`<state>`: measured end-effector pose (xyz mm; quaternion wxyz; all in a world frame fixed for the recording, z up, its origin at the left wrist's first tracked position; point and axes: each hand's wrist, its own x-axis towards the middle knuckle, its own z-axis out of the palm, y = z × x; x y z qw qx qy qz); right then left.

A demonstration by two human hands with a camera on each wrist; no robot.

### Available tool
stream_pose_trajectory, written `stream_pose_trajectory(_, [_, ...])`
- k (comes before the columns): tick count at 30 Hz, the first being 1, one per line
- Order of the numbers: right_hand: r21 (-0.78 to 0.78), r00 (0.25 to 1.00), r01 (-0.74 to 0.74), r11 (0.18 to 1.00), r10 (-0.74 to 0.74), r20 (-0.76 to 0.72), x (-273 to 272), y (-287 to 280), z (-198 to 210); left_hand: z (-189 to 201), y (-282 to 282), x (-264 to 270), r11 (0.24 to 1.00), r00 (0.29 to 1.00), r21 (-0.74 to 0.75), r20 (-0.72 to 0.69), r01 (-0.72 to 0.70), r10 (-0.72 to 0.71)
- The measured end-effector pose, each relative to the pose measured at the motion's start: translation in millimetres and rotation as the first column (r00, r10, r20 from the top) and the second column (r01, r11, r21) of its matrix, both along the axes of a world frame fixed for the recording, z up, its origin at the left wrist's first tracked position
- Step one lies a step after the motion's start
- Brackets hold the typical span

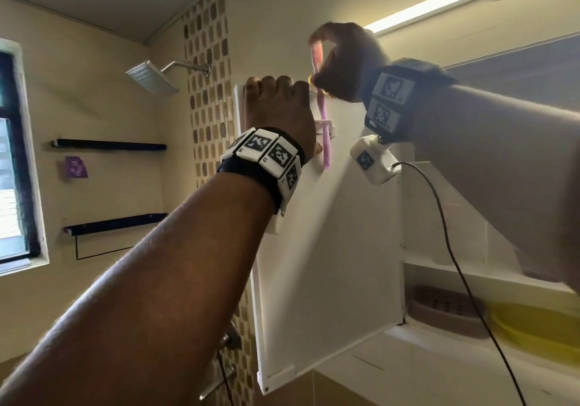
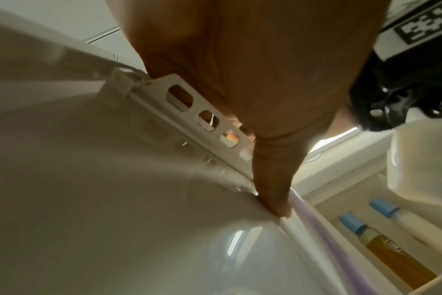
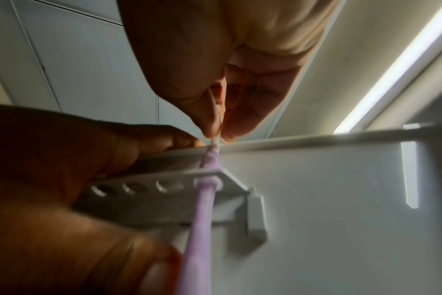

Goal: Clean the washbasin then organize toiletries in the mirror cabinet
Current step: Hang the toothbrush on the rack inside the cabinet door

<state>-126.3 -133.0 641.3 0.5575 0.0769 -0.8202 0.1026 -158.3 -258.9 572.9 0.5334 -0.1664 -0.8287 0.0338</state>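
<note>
The white mirror cabinet door (image 1: 329, 248) stands swung open. My left hand (image 1: 273, 83) grips its top edge, fingers curled over it; in the left wrist view the thumb (image 2: 275, 195) presses the door's edge. A white toothbrush holder (image 1: 325, 122) (image 3: 144, 187) with several holes is fixed inside the door. A purple toothbrush (image 1: 323, 110) (image 3: 199, 209) stands upright through the holder's rightmost hole. My right hand (image 1: 317, 59) (image 3: 216, 127) pinches the brush's upper end between thumb and fingers. The purple handle (image 2: 313, 215) also shows beside the door edge.
Inside the cabinet, two blue-capped bottles (image 2: 381, 245) stand on a shelf. A brown soap dish (image 1: 445, 311) and a yellow object (image 1: 539, 327) sit lower. A wrist-camera cable (image 1: 448, 242) hangs in front. Shower head (image 1: 150, 78), black wall shelves (image 1: 110, 146) and a window (image 1: 12, 154) lie left.
</note>
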Motion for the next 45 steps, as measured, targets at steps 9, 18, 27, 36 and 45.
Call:
stream_pose_trajectory(9, [0.055,0.995,0.088,0.995,-0.086,-0.051,-12.5,15.0,-22.8,-1.1,-0.1,2.2,1.0,1.0,-0.004,-0.017,0.002,-0.002])
stream_pose_trajectory(18, [0.041,0.999,0.045,0.998,-0.045,0.006,-0.9,17.0,-38.3,-2.4,0.2,1.2,1.0,1.0,-0.016,-0.024,-0.004,0.003])
stream_pose_trajectory(27, [0.106,0.993,0.072,0.992,-0.082,0.09,11.1,17.4,-44.1,-3.9,-3.3,-0.3,0.999,1.0,-0.042,-0.003,-0.008,0.008])
stream_pose_trajectory(36, [0.01,0.995,-0.026,1.0,0.025,0.098,39.2,33.8,-89.6,-33.6,-20.0,40.2,0.996,0.991,-0.038,0.111,0.081,-0.076])
stream_pose_trajectory(45, [0.194,0.996,-0.054,0.98,0.039,0.08,53.0,20.9,-170.4,-193.1,-42.1,67.7,0.892,0.942,0.399,0.159,0.211,-0.294])
